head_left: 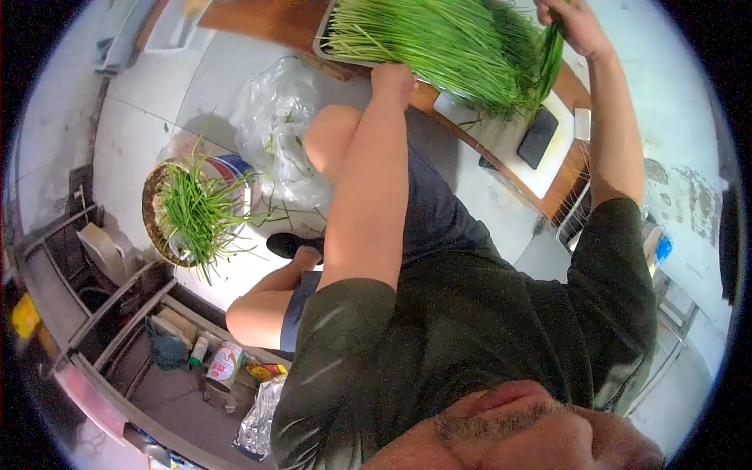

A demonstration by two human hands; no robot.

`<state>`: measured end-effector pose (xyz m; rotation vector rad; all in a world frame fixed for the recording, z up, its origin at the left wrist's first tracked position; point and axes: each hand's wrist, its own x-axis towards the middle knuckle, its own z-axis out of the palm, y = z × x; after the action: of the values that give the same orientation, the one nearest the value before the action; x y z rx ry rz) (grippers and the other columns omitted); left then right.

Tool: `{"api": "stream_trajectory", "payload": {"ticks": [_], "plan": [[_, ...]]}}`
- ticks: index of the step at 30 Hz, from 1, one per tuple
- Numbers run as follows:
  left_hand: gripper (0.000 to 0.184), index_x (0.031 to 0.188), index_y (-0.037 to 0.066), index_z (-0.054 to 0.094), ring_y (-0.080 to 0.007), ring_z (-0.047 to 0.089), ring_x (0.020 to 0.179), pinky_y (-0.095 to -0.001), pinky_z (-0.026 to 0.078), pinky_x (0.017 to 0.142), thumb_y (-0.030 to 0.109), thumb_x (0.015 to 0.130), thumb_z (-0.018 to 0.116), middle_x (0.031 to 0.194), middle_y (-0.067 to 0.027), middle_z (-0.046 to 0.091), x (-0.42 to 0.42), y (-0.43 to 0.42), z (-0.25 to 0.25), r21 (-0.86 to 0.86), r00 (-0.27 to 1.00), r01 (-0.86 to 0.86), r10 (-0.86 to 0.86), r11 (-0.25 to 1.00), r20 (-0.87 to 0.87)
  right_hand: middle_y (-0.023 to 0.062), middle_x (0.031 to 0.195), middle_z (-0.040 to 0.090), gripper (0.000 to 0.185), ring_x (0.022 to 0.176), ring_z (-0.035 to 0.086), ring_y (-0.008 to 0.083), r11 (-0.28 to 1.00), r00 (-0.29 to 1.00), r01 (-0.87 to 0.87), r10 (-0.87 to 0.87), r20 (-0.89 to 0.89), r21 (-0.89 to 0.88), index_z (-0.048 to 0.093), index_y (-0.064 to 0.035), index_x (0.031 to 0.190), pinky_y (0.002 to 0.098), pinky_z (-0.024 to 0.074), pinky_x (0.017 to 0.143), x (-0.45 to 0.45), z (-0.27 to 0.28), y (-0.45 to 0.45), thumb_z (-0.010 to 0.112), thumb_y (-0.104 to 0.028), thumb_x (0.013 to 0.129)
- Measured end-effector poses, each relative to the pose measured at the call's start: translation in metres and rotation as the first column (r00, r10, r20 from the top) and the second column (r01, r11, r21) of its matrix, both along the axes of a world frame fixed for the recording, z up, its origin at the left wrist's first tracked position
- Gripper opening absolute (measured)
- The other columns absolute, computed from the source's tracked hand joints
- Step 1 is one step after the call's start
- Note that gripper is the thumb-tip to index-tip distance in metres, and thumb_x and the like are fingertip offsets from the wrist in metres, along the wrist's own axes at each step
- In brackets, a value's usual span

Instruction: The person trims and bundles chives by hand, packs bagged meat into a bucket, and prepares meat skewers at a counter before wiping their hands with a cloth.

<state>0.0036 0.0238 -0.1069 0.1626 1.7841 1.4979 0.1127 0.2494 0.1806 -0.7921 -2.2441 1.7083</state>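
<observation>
A thick heap of long green garlic chives point(439, 47) lies in a shallow tray point(319, 41) at the top of the view. My right hand point(578, 30) is closed around a bunch of chives point(551, 66) at the heap's right end, and the bunch hangs down from it. My left hand point(394, 81) is curled at the tray's near edge, beside the chives. Its fingertips are turned away, so what they grip is hidden. Close to the heap, a dark flat rectangular object point(539, 137) rests on a white cutting board point(540, 182).
The brown wooden table point(266, 19) carries the tray and board. On the floor to the left stand a bucket of chive scraps point(200, 207) and a clear plastic bag point(286, 125). A rack point(164, 392) with a can point(225, 366) and crumpled foil point(262, 415) is at lower left.
</observation>
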Motion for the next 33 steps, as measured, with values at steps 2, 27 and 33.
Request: {"api": "stream_trajectory", "payload": {"ticks": [2,27,33], "plan": [[0.01,0.092,0.002,0.057,-0.0164,0.057,0.049,-0.0307,0.043,0.038,0.009,0.086,0.053,0.068,-0.0084,0.06,-0.009,0.011,-0.081,0.063,0.963,0.099,-0.08,0.993,-0.256,-0.0004,0.059,0.051,0.009,0.049,0.046,0.0092,0.999,1.0,0.03,-0.03,-0.002,0.016,0.056,-0.0052,0.081,0.0233,0.0359,0.045,0.007,0.016,0.005,0.061,-0.012,0.085],[0.019,0.104,-0.002,0.052,-0.0195,0.062,0.065,-0.0299,0.047,0.047,0.004,0.086,0.048,0.082,-0.0131,0.063,0.011,-0.005,0.069,0.175,0.897,-0.351,0.277,0.92,0.343,-0.0042,0.065,0.049,0.02,0.053,0.043,0.0039,0.891,0.891,-0.394,0.309,0.334,0.225,0.056,-0.0023,0.097,0.0202,0.0365,0.049,-0.012,-0.045,-0.022,0.059,-0.019,0.086],[0.025,0.111,-0.002,0.048,-0.0186,0.063,0.068,-0.0294,0.046,0.053,0.008,0.088,0.048,0.085,-0.0124,0.064,0.001,0.002,0.062,0.188,0.908,-0.297,0.216,0.936,0.36,-0.0047,0.065,0.048,0.021,0.054,0.042,0.0039,0.886,0.914,-0.325,0.205,0.351,0.33,0.055,-0.0041,0.091,0.0206,0.0338,0.049,0.013,-0.019,0.003,0.06,-0.024,0.088]]}}
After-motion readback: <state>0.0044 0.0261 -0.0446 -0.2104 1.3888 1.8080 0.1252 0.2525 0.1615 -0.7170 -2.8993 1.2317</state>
